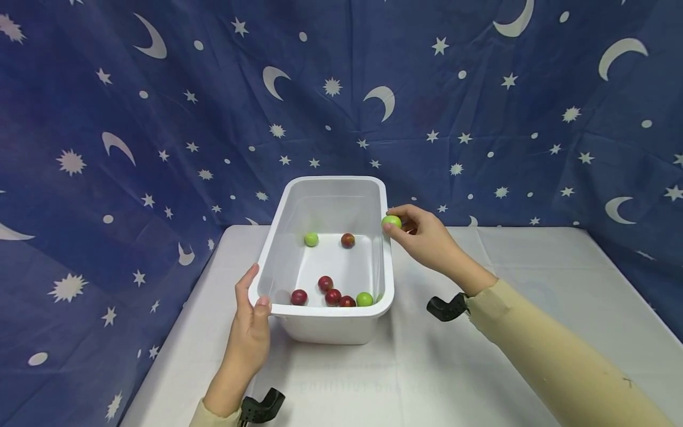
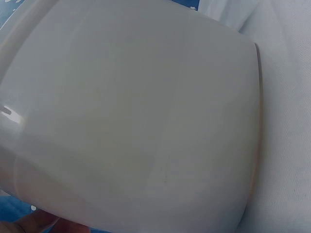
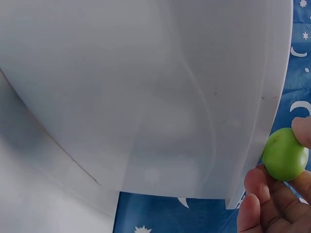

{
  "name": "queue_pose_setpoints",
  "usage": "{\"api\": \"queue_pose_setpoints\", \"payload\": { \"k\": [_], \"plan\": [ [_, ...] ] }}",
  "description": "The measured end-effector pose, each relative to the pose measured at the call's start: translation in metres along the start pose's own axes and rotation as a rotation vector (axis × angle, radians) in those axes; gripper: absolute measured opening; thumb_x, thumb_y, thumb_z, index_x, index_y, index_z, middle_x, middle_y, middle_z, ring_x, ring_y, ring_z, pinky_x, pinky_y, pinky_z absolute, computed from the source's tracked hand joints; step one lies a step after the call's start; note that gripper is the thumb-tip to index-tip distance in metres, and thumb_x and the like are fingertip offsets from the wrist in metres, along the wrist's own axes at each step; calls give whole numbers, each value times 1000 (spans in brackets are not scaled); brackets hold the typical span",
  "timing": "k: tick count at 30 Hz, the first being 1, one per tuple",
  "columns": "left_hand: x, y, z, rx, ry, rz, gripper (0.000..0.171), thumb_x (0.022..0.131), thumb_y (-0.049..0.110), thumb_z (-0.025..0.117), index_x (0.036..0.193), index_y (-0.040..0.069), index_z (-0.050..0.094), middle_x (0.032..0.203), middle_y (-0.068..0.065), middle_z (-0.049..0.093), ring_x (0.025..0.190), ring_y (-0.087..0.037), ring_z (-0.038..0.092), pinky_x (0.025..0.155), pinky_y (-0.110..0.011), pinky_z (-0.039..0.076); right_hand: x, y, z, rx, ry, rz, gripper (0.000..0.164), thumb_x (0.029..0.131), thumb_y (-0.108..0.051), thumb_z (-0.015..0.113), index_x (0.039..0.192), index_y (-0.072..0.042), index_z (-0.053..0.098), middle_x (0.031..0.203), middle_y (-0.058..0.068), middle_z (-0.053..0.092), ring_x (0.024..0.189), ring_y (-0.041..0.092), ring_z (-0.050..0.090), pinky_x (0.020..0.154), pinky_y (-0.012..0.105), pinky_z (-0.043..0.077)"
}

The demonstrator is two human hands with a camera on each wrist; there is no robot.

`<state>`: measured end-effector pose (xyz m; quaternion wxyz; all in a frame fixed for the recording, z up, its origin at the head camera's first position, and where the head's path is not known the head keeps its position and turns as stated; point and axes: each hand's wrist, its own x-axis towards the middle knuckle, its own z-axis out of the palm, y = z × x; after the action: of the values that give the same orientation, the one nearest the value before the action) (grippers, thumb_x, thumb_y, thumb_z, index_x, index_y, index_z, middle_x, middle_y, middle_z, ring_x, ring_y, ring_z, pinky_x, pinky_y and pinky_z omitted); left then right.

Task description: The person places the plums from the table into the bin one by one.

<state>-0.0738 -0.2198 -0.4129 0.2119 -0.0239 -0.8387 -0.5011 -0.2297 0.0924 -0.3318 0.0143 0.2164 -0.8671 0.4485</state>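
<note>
A deep white plastic bin [image 1: 335, 326] stands on the table with several dark red plums [image 1: 299, 297] and two smooth green plums [image 1: 311, 239] on its floor. At its near left corner my left hand [image 1: 251, 332] holds the rim, thumb over the front edge and fingers along the left side. My right hand [image 1: 427, 240] pinches another green plum [image 3: 285, 154] between thumb and fingers, right at the bin's right rim. Only a bit of the left fingers [image 2: 36, 223] shows in the left wrist view; the bin's outer wall [image 2: 131, 111] fills most of it.
White cloth [image 1: 533, 308] covers the table under the bin. Behind and to the left hangs a blue curtain [image 1: 341, 124] with white moons and stars, close behind the bin's far end. A black wrist mount [image 1: 447, 308] sticks out below the right cuff, another [image 1: 262, 407] beside the left.
</note>
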Motion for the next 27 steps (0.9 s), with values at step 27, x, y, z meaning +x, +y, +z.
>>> {"api": "queue_pose_setpoints", "payload": {
  "k": [27],
  "plan": [
    [1, 0, 0, -4, 14, 26, 53, 102, 26, 31, 153, 27, 19, 149, -21, 33, 120, -40, 45, 93, -65, 36, 19, -11, 14, -49, -27, -10, 41, 87, -40, 71, 120, -17, 65, 95, 3, 60, 90, 20, 52, 65, 35, 48]
  ]
}}
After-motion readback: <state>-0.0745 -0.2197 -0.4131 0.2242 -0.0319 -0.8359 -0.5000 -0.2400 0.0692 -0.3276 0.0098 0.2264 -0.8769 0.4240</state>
